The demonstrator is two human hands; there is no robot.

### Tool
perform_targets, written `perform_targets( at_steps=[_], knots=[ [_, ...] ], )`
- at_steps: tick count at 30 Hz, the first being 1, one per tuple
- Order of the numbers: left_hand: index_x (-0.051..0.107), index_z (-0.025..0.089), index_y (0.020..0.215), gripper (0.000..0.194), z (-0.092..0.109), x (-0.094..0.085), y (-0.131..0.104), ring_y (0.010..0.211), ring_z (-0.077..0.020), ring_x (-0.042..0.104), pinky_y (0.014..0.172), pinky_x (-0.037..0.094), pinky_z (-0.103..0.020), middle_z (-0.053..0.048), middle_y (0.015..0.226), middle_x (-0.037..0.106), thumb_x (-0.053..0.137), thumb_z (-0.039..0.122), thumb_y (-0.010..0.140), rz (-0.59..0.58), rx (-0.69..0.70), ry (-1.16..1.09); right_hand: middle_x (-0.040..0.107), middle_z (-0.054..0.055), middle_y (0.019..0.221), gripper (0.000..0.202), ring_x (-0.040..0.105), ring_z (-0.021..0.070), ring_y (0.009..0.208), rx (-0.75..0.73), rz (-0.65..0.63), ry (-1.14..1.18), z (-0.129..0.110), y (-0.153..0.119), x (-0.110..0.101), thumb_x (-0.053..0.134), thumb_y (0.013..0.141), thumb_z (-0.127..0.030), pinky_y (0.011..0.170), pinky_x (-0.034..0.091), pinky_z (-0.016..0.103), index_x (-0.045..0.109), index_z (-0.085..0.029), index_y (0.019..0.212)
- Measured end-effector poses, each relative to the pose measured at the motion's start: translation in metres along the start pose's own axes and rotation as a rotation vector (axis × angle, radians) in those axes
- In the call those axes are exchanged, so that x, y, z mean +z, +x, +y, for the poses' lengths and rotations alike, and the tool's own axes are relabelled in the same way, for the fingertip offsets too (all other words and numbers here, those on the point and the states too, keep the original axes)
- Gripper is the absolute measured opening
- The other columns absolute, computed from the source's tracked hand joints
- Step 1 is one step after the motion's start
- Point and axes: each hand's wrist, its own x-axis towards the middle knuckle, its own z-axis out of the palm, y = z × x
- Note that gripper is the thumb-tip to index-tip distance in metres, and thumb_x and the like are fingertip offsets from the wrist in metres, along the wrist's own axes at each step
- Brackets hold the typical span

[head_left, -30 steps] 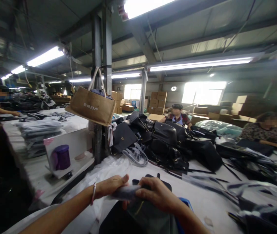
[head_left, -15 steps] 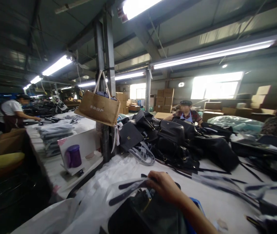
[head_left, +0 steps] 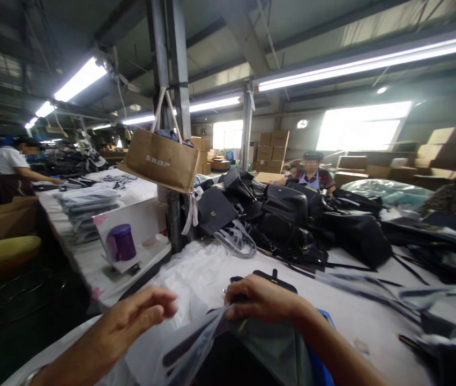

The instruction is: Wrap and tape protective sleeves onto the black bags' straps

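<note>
My right hand (head_left: pixel 258 297) is closed over the top of a black bag (head_left: pixel 268 343) in the foreground. Pinched in its fingers is a dark strap (head_left: pixel 183 346) in a clear plastic sleeve, which droops down to the left. My left hand (head_left: pixel 143 311) hovers to the left of the bag, fingers extended and nothing in them. Below and behind it lies crumpled white wrapping (head_left: pixel 191 273). A blue object (head_left: pixel 324 316) shows partly behind my right forearm.
Black bags (head_left: pixel 284 203) are heaped across the table's far side. A metal post (head_left: pixel 175 214) carries a hanging brown tote bag (head_left: pixel 161 161). A purple container (head_left: pixel 122 242) stands at left. Wrapped straps (head_left: pixel 372 289) lie at right. Several people work nearby.
My left hand has come into view from the lower left. My right hand has shifted slightly left, still holding the sleeved strap, which now hangs lower. The camera view has tilted down a little.
</note>
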Motion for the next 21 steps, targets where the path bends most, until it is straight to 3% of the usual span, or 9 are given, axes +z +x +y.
perform_targets(
  at_steps=[2,3,5,7,11,16,21],
  knots=[
    [0.063,0.029,0.124,0.050,0.019,0.019,0.017,0.124,-0.0296,0.052,0.103,0.039,-0.032,-0.004,0.130,0.062,0.076,0.037,0.075,-0.105,0.122,0.173,0.066,-0.002,0.078,0.030,0.055,0.0110,0.067,-0.011,-0.013,-0.004,-0.013,0.008,-0.004,0.061,0.088,-0.044,0.060,0.037,0.018,0.070,-0.017,0.099],
    [0.064,0.030,0.122,0.049,0.026,0.030,0.025,0.121,-0.0294,0.054,0.101,0.040,-0.031,-0.003,0.128,0.064,0.076,0.037,0.075,-0.176,0.156,0.220,0.066,-0.002,0.077,0.030,0.055,0.0107,0.066,-0.011,-0.011,-0.021,-0.019,0.012,-0.006,0.061,0.088,-0.043,0.059,0.036,0.018,0.070,-0.018,0.099],
    [0.072,0.025,0.105,0.029,0.030,0.049,0.037,0.103,-0.0282,0.063,0.087,0.046,-0.029,-0.004,0.107,0.072,0.071,0.036,0.078,-0.328,0.147,0.220,0.066,-0.002,0.075,0.028,0.054,0.0104,0.063,-0.002,0.005,-0.084,-0.028,0.019,-0.008,0.062,0.087,-0.043,0.056,0.034,0.018,0.070,-0.019,0.100],
    [0.070,0.020,0.094,0.020,0.021,0.061,0.045,0.084,-0.0249,0.067,0.076,0.049,-0.030,-0.004,0.088,0.073,0.060,0.035,0.086,-0.432,0.086,0.114,0.067,-0.002,0.075,0.026,0.055,0.0110,0.063,0.016,0.029,-0.166,-0.031,0.025,-0.007,0.063,0.086,-0.042,0.056,0.033,0.019,0.071,-0.020,0.098],
    [0.059,0.016,0.102,0.028,-0.017,0.068,0.052,0.075,-0.0213,0.069,0.071,0.048,-0.030,-0.007,0.087,0.073,0.053,0.041,0.091,-0.334,-0.011,-0.095,0.070,0.000,0.076,0.023,0.056,0.0118,0.063,0.069,0.028,-0.231,-0.021,0.034,0.002,0.064,0.085,-0.041,0.055,0.032,0.020,0.071,-0.022,0.096],
    [0.052,0.018,0.083,0.035,-0.048,0.073,0.058,0.061,-0.0195,0.069,0.055,0.042,-0.025,-0.008,0.076,0.075,0.062,0.052,0.083,-0.274,-0.116,-0.255,0.068,-0.001,0.076,0.026,0.055,0.0123,0.063,0.111,-0.027,-0.181,-0.009,0.044,0.011,0.066,0.082,-0.042,0.055,0.032,0.020,0.070,-0.023,0.099],
    [0.049,0.019,0.078,0.043,-0.066,0.073,0.050,0.054,-0.0181,0.067,0.046,0.036,-0.022,-0.011,0.072,0.075,0.064,0.060,0.078,-0.317,-0.198,-0.451,0.066,0.003,0.096,0.055,0.059,0.0189,0.079,0.167,-0.064,-0.142,-0.011,0.046,0.012,0.072,0.073,-0.052,0.061,0.037,0.023,0.060,-0.029,0.121]
  ],
)
